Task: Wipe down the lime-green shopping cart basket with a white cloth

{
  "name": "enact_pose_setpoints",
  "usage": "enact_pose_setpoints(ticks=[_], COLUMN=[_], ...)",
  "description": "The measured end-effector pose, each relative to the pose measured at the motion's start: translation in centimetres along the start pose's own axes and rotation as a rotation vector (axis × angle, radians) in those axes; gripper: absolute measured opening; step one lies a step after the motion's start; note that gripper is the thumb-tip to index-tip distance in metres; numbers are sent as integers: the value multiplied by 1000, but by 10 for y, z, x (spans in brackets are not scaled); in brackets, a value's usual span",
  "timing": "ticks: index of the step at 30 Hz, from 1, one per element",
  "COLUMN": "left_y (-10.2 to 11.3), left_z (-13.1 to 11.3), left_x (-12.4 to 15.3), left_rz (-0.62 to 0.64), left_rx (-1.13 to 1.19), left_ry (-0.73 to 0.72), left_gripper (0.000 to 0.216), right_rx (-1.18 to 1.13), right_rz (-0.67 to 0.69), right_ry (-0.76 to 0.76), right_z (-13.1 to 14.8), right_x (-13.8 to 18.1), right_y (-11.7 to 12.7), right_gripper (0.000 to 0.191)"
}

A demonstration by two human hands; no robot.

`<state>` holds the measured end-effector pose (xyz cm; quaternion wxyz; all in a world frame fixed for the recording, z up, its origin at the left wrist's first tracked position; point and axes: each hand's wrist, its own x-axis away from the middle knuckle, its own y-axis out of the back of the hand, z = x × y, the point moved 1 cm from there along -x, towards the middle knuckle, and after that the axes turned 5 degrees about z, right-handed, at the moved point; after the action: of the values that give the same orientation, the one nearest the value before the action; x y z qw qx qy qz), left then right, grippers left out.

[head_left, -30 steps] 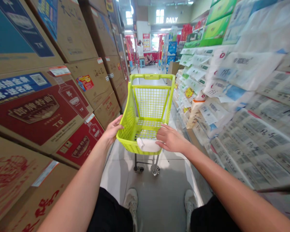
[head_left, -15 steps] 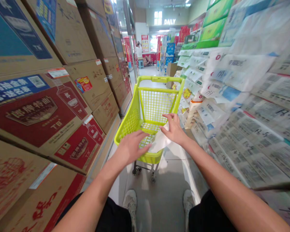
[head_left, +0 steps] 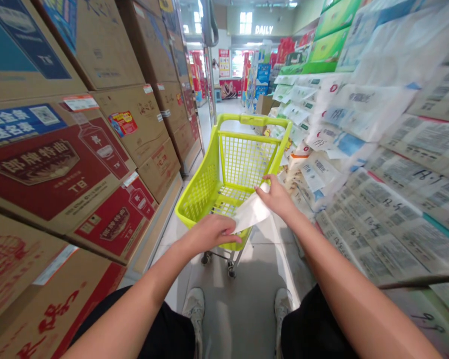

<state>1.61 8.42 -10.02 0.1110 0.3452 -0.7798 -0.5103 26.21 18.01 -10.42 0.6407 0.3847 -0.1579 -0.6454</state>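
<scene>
Currently a white sheet (head_left: 252, 213) hangs slantwise over the near right side of the yellow-green cart (head_left: 199, 194); the right hand (head_left: 279, 197), by the cart's right side, pinches the sheet's upper end between thumb and fingers; the left hand (head_left: 210, 233), at the cart's near rim, bends its fingers at the sheet's lower end, though whether they grip it cannot be told; stacked cardboard boxes (head_left: 56, 172) line the cart's left, wrapped white packs (head_left: 359, 112) its right; two shoes (head_left: 193, 305) stand on the floor (head_left: 239, 319) nearer than its wheels (head_left: 232, 269).
</scene>
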Motion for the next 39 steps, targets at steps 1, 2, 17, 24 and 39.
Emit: enact_pose_setpoints(ticks=[1, 2, 17, 24, 39], left_y=[3, 7, 12, 14, 11], left_z=[6, 11, -44, 20, -19], left_x=[2, 4, -14, -21, -7], left_rz=[-4, -17, -303, -240, -258], left_rx=[26, 36, -378, -723, -537], left_ry=[-20, -36, 85, 256, 329], left_gripper=[46, 46, 28, 26, 38], right_rx=[-83, -187, -309, -282, 13], right_rz=[29, 70, -198, -82, -257], right_ry=[11, 10, -11, -139, 78], right_z=[0, -1, -32, -37, -49], right_x=[-2, -4, -47, -45, -44], right_y=[0, -1, 33, 16, 14], right_gripper=[45, 44, 34, 37, 41])
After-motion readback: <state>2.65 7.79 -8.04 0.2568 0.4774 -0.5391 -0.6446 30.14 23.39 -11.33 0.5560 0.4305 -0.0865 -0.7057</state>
